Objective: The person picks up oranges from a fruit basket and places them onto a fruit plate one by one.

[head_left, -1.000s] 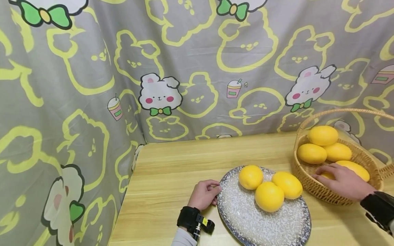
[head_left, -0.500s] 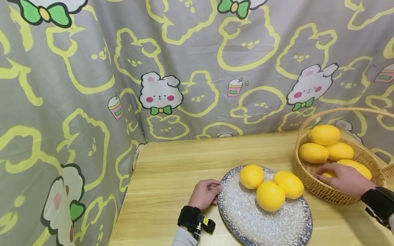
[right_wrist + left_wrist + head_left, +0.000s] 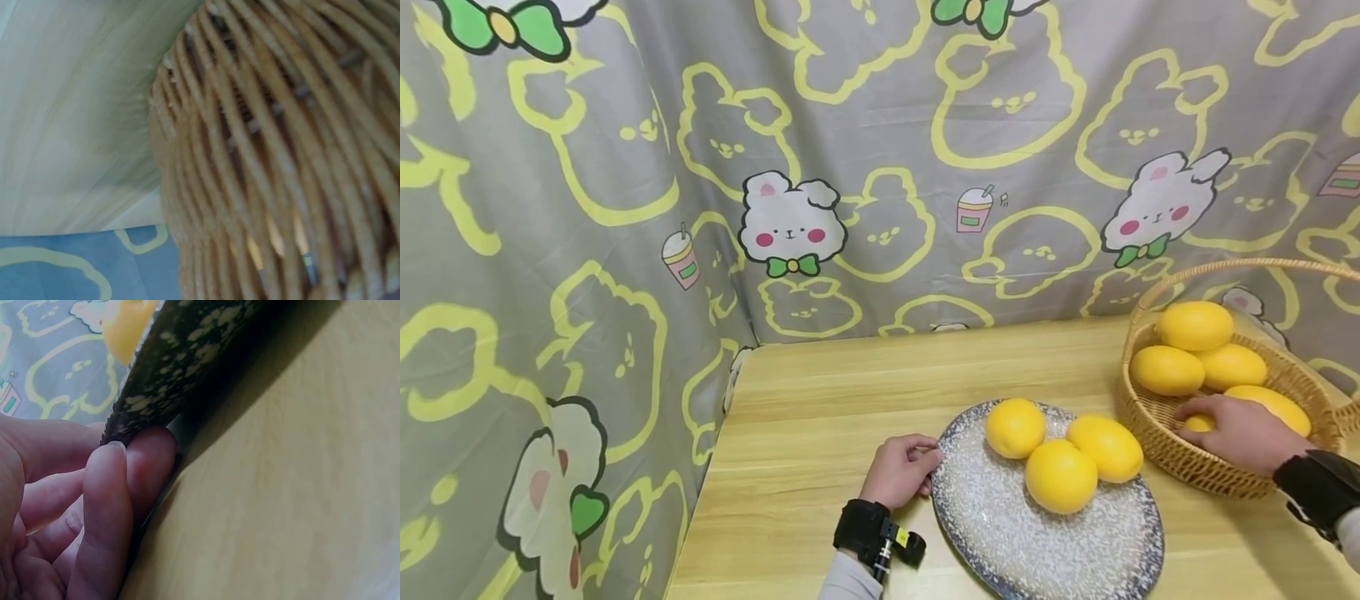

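On the wooden table (image 3: 820, 392) our left hand (image 3: 901, 471) pinches the near rim of the speckled plate (image 3: 1000, 533), fingers (image 3: 106, 506) curled under its edge, likely to steady it. Three yellow fruits (image 3: 1063, 458) sit bunched at the plate's far side. Our right hand (image 3: 1236, 429) reaches into the wicker basket (image 3: 1187, 467) just beside the plate, fingers curled over a yellow fruit (image 3: 1197, 423) low inside; we cannot tell whether it is fully gripped. More fruits (image 3: 1195, 346) lie piled behind it, before the bunny-print curtain (image 3: 790, 225)
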`<state>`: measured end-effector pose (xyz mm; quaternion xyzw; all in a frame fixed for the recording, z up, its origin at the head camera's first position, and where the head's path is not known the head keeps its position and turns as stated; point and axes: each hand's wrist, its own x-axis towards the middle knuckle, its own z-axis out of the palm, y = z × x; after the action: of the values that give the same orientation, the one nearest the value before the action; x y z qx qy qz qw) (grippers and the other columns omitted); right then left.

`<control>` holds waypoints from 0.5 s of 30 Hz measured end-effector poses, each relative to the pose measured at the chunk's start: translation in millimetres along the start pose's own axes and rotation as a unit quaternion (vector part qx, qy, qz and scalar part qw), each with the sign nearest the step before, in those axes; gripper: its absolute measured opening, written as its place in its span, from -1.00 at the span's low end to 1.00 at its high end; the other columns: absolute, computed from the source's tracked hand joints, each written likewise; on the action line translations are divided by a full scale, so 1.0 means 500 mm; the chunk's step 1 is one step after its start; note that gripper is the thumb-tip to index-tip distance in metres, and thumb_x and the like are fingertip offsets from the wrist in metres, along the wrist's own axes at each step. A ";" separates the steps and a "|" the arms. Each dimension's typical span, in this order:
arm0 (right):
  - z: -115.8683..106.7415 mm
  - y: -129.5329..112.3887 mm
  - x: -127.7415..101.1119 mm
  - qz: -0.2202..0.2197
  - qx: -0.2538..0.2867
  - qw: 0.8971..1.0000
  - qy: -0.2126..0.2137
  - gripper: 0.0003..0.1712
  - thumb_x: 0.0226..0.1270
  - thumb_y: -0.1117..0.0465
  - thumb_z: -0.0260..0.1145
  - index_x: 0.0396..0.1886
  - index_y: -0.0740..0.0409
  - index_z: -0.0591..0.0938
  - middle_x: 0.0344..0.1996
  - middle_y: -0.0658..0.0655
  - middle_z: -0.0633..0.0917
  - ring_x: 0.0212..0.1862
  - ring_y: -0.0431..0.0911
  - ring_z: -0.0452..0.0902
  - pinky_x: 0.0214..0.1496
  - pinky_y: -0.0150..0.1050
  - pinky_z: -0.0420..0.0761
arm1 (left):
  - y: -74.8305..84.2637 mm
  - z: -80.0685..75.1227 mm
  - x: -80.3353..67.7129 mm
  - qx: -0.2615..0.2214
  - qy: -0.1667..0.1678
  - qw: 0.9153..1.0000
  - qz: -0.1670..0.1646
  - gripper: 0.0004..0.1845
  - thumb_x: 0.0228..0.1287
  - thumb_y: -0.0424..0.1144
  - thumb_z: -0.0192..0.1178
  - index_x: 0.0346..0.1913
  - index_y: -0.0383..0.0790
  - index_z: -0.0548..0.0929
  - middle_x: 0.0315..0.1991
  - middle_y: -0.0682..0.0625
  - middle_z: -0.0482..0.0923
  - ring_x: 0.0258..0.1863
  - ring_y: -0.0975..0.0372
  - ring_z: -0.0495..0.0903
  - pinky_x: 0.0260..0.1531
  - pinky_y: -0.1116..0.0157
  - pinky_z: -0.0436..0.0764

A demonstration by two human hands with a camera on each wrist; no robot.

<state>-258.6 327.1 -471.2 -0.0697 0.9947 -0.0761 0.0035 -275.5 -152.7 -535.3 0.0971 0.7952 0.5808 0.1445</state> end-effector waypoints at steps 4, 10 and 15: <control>-0.001 -0.001 0.000 0.011 0.002 1.000 0.000 -0.70 0.35 0.01 0.40 -0.14 0.14 0.77 -0.27 0.24 0.80 -0.28 0.12 0.71 -0.22 0.14 0.66 | -0.001 0.001 0.003 0.005 0.001 1.000 0.001 -0.66 0.43 -0.14 0.30 0.15 -0.23 0.73 -0.60 0.11 0.62 -0.72 0.35 0.55 -0.65 0.42 0.50; 0.000 -0.003 -0.001 0.018 0.017 1.000 0.009 -0.68 0.40 -0.05 0.37 -0.14 0.10 0.76 -0.25 0.24 0.80 -0.28 0.12 0.71 -0.24 0.13 0.65 | 0.001 0.001 0.005 0.007 0.004 1.000 0.002 -0.66 0.43 -0.15 0.30 0.15 -0.24 0.72 -0.57 0.09 0.65 -0.71 0.35 0.55 -0.64 0.43 0.54; 0.005 -0.001 -0.004 0.020 0.024 0.999 0.010 -0.70 0.41 -0.06 0.36 -0.15 0.07 0.76 -0.28 0.21 0.80 -0.30 0.03 0.69 -0.30 0.06 0.64 | 0.001 0.002 0.004 0.001 0.003 1.000 -0.002 -0.66 0.42 -0.16 0.31 0.14 -0.24 0.73 -0.57 0.07 0.65 -0.72 0.36 0.54 -0.65 0.45 0.53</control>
<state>-256.4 326.4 -473.4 -0.0493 0.9937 -0.1003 -0.0031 -277.3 -151.0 -535.4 0.0936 0.7963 0.5801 0.1432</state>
